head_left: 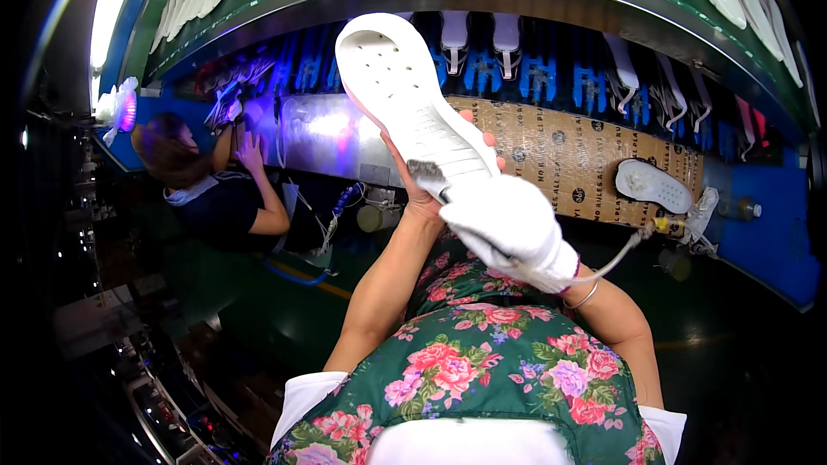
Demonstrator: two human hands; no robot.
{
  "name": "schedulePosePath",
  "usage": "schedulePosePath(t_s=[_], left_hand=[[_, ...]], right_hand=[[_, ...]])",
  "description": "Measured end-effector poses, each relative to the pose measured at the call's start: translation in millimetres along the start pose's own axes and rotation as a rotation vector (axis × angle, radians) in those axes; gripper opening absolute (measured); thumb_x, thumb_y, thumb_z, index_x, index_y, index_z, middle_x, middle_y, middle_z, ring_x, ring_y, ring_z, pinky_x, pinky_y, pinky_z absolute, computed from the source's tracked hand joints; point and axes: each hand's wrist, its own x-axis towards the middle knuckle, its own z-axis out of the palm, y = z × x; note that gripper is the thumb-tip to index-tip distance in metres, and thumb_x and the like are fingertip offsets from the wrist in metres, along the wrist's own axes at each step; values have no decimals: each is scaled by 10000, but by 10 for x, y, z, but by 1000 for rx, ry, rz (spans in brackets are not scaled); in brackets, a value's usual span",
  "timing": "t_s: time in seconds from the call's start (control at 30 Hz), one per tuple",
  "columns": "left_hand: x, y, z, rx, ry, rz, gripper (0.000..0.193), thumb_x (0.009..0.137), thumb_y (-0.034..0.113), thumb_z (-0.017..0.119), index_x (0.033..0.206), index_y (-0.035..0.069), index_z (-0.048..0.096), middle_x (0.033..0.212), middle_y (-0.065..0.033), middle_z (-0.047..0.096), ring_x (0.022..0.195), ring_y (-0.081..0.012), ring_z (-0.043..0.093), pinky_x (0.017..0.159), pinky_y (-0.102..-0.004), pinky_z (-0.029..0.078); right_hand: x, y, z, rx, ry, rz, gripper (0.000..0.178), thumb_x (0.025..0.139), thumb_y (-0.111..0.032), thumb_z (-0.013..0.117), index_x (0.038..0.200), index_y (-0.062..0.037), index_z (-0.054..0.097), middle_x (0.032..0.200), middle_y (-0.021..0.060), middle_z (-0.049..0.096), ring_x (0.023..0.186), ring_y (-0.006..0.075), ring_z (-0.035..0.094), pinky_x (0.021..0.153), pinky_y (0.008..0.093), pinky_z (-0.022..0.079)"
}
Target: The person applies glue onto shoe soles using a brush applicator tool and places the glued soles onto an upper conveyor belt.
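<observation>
Now | left hand [419,201] cups white sole [403,103] underneath | gloved right hand [510,222] curled round brush [427,176]

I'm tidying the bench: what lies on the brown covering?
A white, dark-edged sole lies near its right end. Whatever is behind the held sole and gloved right hand is hidden.

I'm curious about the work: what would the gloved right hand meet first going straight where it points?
Likely the white sole, held in the left hand, with the brush leading; depth is unclear.
</observation>
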Motion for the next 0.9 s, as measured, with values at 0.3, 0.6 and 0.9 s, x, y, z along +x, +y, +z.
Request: schedulePosePath(t_s=[0.3, 0.6, 0.9], left_hand=[[-17, 112, 121, -18, 93, -70, 1152, 656, 938, 451, 1391, 52, 419, 1192, -309, 538, 1033, -538, 558, 861, -628, 466], [16, 261, 241, 179, 108, -88, 1096, 718, 683, 656, 1507, 64, 215, 1371, -292, 431, 974, -482, 619, 746, -581, 564], [155, 394, 282, 296, 3, -210, 1097, 697, 713, 702, 1477, 68, 278, 1287, -314, 458, 904, -456, 589, 630, -497, 569]], right_hand=[[57, 3, -130, 83, -17, 63, 222, 747, -79, 782, 962, -101, 728, 909, 79, 718, 773, 251, 684, 691, 346, 537], [43, -63, -118, 78, -64, 79, 226, 732, -59, 782, 949, -99, 735, 858, 89, 706, 754, 248, 683, 660, 348, 534], [-10, -85, -88, 191, -30, 244, 204, 750, -65, 771, 948, -90, 728, 886, 95, 708, 744, 262, 669, 666, 343, 531]])
